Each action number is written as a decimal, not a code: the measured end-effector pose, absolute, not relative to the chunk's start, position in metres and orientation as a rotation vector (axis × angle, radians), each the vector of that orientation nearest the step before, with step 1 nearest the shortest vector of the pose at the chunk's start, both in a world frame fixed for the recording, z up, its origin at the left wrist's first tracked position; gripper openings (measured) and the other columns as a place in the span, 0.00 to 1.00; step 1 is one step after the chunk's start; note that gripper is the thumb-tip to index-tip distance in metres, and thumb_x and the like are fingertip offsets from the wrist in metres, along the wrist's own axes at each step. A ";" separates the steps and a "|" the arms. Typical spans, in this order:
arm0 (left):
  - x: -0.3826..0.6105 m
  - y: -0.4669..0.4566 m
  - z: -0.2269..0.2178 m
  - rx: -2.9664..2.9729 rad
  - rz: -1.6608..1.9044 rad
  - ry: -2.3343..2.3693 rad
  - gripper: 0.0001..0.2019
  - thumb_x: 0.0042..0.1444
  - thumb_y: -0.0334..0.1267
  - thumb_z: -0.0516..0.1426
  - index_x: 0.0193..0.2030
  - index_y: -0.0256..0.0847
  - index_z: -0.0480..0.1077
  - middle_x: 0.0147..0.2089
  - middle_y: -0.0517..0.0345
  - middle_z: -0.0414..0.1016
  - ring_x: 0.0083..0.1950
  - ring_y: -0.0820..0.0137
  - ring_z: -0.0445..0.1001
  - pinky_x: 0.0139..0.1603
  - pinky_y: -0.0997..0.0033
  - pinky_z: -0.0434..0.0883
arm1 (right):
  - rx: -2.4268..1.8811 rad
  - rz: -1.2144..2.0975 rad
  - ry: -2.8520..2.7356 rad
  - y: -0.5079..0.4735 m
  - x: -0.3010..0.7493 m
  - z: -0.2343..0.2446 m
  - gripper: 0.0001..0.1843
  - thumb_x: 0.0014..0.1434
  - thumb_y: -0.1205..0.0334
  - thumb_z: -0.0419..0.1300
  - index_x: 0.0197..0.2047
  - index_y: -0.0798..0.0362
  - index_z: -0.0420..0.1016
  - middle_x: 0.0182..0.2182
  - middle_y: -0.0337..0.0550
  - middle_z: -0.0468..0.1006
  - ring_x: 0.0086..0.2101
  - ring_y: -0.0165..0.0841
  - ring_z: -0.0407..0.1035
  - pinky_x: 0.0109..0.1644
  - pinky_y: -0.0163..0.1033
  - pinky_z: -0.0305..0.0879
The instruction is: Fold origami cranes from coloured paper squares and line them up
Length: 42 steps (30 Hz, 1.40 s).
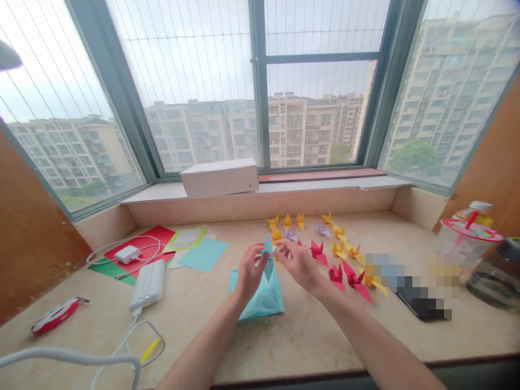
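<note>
A light blue paper crane (268, 267) is held up above the counter, its pointed tip upward. My left hand (249, 272) pinches it from the left between thumb and fingers. From the other side my right hand (299, 265) has its fingertips together at the crane's upper right part; the exact contact is small and blurred. Beneath both hands lies a creased light blue paper (263, 302). Several finished paper cranes stand to the right and behind: red ones (335, 276), yellow ones (339, 250) and purple ones (322, 229).
Coloured paper sheets (206, 254), a white charger (127, 253) and a power bank (148, 286) with cables lie left. A red-and-white folded tool (57, 315) is farther left. A dark phone (420, 300) and a lidded cup (467, 238) stand right. A white box (221, 177) sits on the sill.
</note>
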<state>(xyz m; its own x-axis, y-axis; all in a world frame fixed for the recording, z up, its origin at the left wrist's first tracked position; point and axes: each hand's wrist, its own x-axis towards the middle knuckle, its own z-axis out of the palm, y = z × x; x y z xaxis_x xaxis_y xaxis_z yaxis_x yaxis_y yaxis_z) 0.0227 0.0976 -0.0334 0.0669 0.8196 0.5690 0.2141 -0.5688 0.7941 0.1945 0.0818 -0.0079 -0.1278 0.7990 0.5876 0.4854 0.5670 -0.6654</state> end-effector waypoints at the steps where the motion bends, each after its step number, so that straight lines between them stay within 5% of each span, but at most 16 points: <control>1: 0.023 0.097 -0.036 1.837 1.516 0.993 0.14 0.60 0.49 0.57 0.40 0.40 0.73 0.50 0.48 0.72 0.49 0.64 0.74 0.45 0.65 0.75 | -1.042 0.451 -1.750 0.080 0.193 -0.012 0.15 0.62 0.56 0.60 0.51 0.51 0.72 0.31 0.41 0.80 0.31 0.34 0.74 0.36 0.37 0.69; 6: 0.023 0.090 -0.043 1.850 1.473 0.900 0.11 0.63 0.45 0.55 0.41 0.40 0.72 0.53 0.48 0.68 0.53 0.63 0.73 0.48 0.64 0.75 | -1.038 0.638 -1.641 0.073 0.190 -0.019 0.22 0.60 0.50 0.61 0.54 0.52 0.68 0.29 0.39 0.79 0.28 0.33 0.73 0.32 0.36 0.67; 11: 0.024 0.083 -0.040 1.864 1.489 0.892 0.09 0.63 0.43 0.55 0.40 0.41 0.72 0.54 0.48 0.68 0.56 0.63 0.70 0.48 0.66 0.73 | -1.100 0.637 -1.587 0.069 0.196 -0.017 0.16 0.61 0.48 0.59 0.40 0.52 0.76 0.29 0.43 0.80 0.29 0.34 0.73 0.33 0.37 0.67; 14: 0.028 0.081 -0.037 1.783 1.527 0.857 0.09 0.62 0.45 0.56 0.39 0.41 0.71 0.54 0.48 0.68 0.58 0.61 0.69 0.48 0.65 0.73 | -1.131 0.606 -1.521 0.068 0.200 -0.015 0.17 0.61 0.47 0.58 0.40 0.52 0.76 0.31 0.44 0.80 0.29 0.34 0.72 0.33 0.38 0.68; 18: 0.035 0.080 -0.036 1.417 1.534 0.794 0.13 0.60 0.49 0.58 0.41 0.42 0.67 0.51 0.53 0.70 0.51 0.66 0.73 0.50 0.62 0.73 | -1.103 0.673 -1.391 0.069 0.203 -0.014 0.20 0.61 0.44 0.57 0.42 0.53 0.75 0.33 0.45 0.80 0.30 0.35 0.73 0.34 0.39 0.69; 24: 0.037 0.076 -0.033 1.174 1.374 0.768 0.15 0.58 0.50 0.59 0.40 0.42 0.62 0.33 0.64 0.72 0.37 0.71 0.77 0.50 0.60 0.74 | -1.051 0.753 -1.345 0.068 0.199 -0.017 0.18 0.61 0.44 0.57 0.41 0.52 0.73 0.31 0.43 0.79 0.29 0.34 0.74 0.35 0.39 0.71; 34: 0.030 0.078 -0.029 1.054 1.308 0.725 0.14 0.53 0.45 0.63 0.38 0.41 0.63 0.29 0.64 0.74 0.35 0.71 0.77 0.47 0.62 0.73 | -1.027 0.814 -1.317 0.073 0.199 -0.027 0.18 0.63 0.50 0.56 0.50 0.52 0.71 0.33 0.44 0.81 0.32 0.36 0.76 0.36 0.41 0.72; 42: 0.028 0.077 -0.028 1.334 1.383 0.903 0.15 0.52 0.45 0.64 0.39 0.40 0.66 0.32 0.63 0.73 0.32 0.74 0.73 0.33 0.76 0.67 | -1.118 0.246 -1.716 0.068 0.200 -0.030 0.12 0.61 0.54 0.60 0.45 0.48 0.77 0.52 0.49 0.75 0.54 0.43 0.67 0.60 0.52 0.61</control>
<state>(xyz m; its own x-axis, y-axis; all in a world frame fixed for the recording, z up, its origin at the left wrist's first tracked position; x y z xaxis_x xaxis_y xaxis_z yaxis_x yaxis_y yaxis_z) 0.0279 0.0768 -0.0283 0.0774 0.9620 0.2617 -0.1466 -0.2487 0.9574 0.2004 0.0679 -0.0303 -0.0398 0.7691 0.6379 0.5588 0.5464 -0.6239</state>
